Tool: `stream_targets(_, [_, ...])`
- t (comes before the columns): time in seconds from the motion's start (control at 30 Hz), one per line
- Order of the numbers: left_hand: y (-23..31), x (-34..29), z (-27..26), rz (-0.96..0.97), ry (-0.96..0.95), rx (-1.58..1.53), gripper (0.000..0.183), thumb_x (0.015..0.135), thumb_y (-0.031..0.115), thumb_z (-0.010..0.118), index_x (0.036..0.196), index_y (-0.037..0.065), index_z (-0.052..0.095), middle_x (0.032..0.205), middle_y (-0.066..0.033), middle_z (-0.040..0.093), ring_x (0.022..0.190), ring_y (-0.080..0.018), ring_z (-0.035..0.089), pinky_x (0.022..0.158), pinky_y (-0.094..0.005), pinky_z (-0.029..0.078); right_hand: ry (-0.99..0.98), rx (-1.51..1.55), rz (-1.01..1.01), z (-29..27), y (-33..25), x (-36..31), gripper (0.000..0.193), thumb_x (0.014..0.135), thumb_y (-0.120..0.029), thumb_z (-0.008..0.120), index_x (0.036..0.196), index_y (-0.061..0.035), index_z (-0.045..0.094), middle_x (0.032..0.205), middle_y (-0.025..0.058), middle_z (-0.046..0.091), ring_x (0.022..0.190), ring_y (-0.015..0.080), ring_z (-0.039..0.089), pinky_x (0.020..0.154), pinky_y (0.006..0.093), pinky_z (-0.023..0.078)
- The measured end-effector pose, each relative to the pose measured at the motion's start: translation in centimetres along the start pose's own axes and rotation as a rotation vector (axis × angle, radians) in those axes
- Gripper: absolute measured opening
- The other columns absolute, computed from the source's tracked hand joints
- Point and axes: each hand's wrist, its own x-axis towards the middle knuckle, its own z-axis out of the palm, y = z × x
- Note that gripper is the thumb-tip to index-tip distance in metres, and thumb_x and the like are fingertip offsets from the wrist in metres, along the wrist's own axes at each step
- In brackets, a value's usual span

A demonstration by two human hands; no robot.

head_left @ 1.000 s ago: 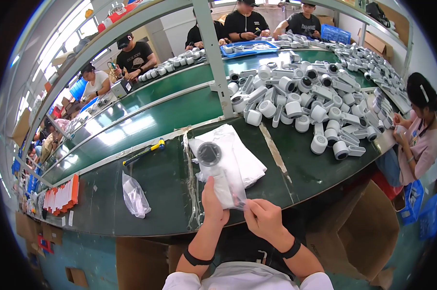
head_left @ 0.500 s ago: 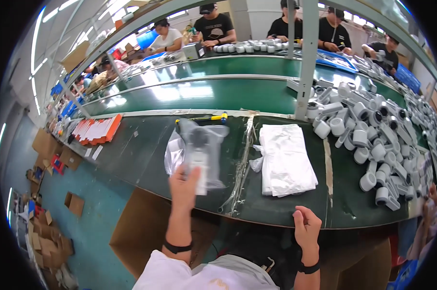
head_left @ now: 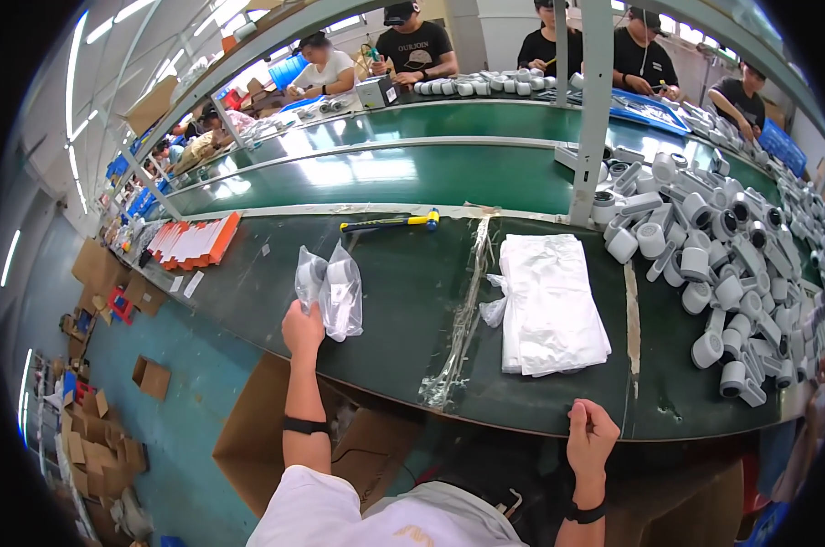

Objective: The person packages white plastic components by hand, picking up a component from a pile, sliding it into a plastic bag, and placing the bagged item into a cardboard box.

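Observation:
My left hand [head_left: 304,330] is closed round the near end of a clear plastic bag with a grey-white, round-headed camera-like unit [head_left: 311,273] inside. That bag lies on or just above the dark green bench. Right beside it, touching or nearly so, is a second bagged unit [head_left: 342,294], its white stem toward me. My right hand [head_left: 592,436] hovers at the bench's front edge with fingers curled and nothing visible in them. Nearest to it is a stack of white plastic bags [head_left: 551,305], with a crumpled clear piece at its left side.
A large heap of unbagged grey-white units [head_left: 704,246] covers the right side. A yellow-and-dark hammer [head_left: 390,221] lies near the back rail, orange-and-white boxes [head_left: 194,242] at the left. A metal post [head_left: 591,118] rises behind the bags. Cardboard boxes stand below; co-workers sit beyond the green conveyor.
My left hand has carried its bagged unit leftward and down, to the left of the other bagged unit. The hammer, partly covered before, shows fully. My right hand stays near the edge.

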Motion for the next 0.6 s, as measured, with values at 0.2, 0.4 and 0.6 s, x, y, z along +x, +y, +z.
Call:
stream_targets(0.2, [1.0, -0.6, 0.6, 0.081, -0.025, -0.019, 0.049, 0.087, 0.042, 0.065, 0.115, 0.002, 0.064, 0.110, -0.0222, 0.066, 0.105, -0.0398, 0.062, 0.087, -0.0466, 0.049, 0.077, 0.012, -0.034, -0.2, -0.3, -0.1, 0.014, 0.092, -0.011, 0.067, 0.091, 0.0034, 0.068, 0.072, 0.0052, 0.063, 0.060, 0.0056, 0.054, 0.053, 0.0214, 0.044])
stream_targets(0.4, [4.2, -4.7, -3.2, 0.464, 0.251, -0.257, 0.036, 0.091, 0.022, 0.066, 0.119, 0.000, 0.061, 0.112, -0.0155, 0.062, 0.100, -0.0267, 0.058, 0.081, -0.0357, 0.048, 0.069, -0.060, -0.145, 0.2, -0.3, 0.2, 0.010, 0.089, -0.009, 0.068, 0.093, 0.0002, 0.070, 0.071, 0.0040, 0.064, 0.061, 0.0060, 0.056, 0.054, 0.0228, 0.045])
stream_targets(0.6, [9.6, -13.8, -0.1, 0.500, -0.416, -0.771, 0.026, 0.092, 0.007, 0.061, 0.118, 0.003, 0.059, 0.095, -0.0009, 0.057, 0.077, -0.0073, 0.051, 0.065, -0.0213, 0.042, 0.189, -0.088, -0.017, -6.2, -2.7, 1.7, 0.015, 0.087, -0.008, 0.068, 0.100, -0.0016, 0.069, 0.083, 0.0032, 0.067, 0.067, 0.0055, 0.057, 0.058, 0.0221, 0.047])
